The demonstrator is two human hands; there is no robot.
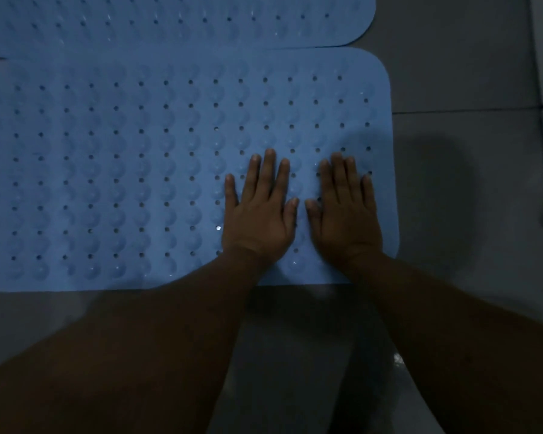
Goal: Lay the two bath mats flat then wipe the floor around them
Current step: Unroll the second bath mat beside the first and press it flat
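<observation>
Two blue rubber bath mats with rows of small holes and round bumps lie flat on the floor. The near mat fills the middle of the view. The far mat lies just beyond it, and their long edges touch or slightly overlap. My left hand rests palm down, fingers apart, on the near mat close to its right end. Beside it, my right hand presses flat in the same way near the mat's right edge. Neither hand holds anything.
Grey tiled floor surrounds the mats on the right and in front. A tile joint runs rightwards from the near mat's right edge. The light is dim, and my forearms cover the lower part of the view.
</observation>
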